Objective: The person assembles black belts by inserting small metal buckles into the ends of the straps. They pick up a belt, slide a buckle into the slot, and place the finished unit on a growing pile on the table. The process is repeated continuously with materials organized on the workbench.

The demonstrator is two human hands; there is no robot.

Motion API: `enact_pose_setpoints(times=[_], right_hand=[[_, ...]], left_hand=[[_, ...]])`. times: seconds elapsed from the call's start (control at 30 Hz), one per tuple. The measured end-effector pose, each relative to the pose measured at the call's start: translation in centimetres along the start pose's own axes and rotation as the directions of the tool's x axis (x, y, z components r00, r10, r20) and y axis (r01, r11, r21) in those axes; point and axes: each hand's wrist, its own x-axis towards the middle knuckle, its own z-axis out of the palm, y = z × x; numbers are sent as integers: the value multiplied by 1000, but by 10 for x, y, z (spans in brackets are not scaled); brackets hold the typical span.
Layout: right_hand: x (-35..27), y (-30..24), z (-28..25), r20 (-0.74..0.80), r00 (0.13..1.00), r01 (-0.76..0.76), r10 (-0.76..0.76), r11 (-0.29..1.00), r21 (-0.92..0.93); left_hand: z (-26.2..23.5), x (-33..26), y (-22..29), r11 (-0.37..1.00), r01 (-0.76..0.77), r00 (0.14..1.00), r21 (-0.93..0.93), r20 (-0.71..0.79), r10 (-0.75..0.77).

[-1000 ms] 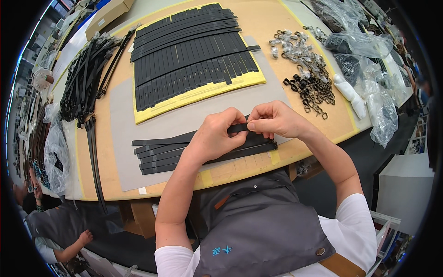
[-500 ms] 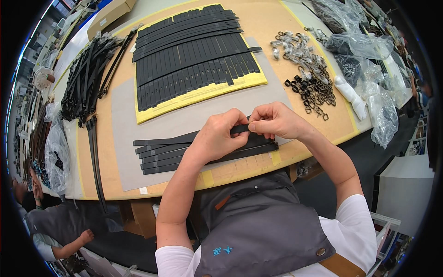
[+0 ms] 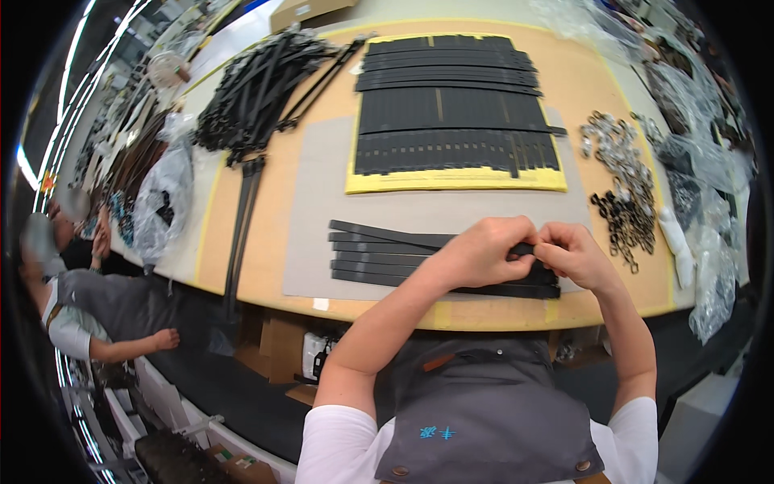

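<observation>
Several groups of black straps and fittings share one large surface (image 3: pixel 216 234), and the work seems partway along. A grey mat (image 3: pixel 318 177) covers the middle, and at its far side a yellow board (image 3: pixel 451 184) carries a close row of flat straps (image 3: pixel 451 109), with others laid across them. To the far left is a big heap of straps (image 3: pixel 258 89); whether these are finished cannot be told. On the near part of the mat lies a small fan of straps (image 3: pixel 371 266), partly under the forearm. At the right, clear-wrapped fittings (image 3: pixel 617 149) and a nearer cluster of dark metal fittings (image 3: pixel 625 218) lie loose, so a good share probably remains to be done.

The left hand (image 3: pixel 488 250) is nearly closed, its fingers curled in a narrow grip on the held strap (image 3: pixel 524 249), above the right part of the fan. The right hand (image 3: pixel 576 254), just beside it, pinches the same strap between thumb and bent fingers. Whether a small fitting sits between the fingertips is hidden.
</observation>
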Motion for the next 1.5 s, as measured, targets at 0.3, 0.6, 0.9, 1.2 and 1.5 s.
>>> enact_pose_setpoints(times=[0.3, 0.6, 0.9, 1.2, 1.5], right_hand=[[-5, -4, 2, 69, 997, 30, -27, 998, -48], [-5, -5, 8, 92, 992, 89, -92, 995, 35], [3, 25, 21, -115, 957, 278, -265, 953, 120], [5, 27, 25, -158, 942, 312, -296, 946, 89], [5, 19, 7, -81, 970, 239, -229, 961, 141]], left_hand=[[1, -5, 1, 995, -99, 994, 17, -47, 99], [-1, -6, 6, 991, -87, 994, -102, -73, 80], [-3, -6, 3, 973, -102, 991, -209, -102, 82], [-5, -6, 6, 968, -89, 992, -233, -112, 64], [-9, -3, 3, 978, -49, 991, -203, -130, 22]])
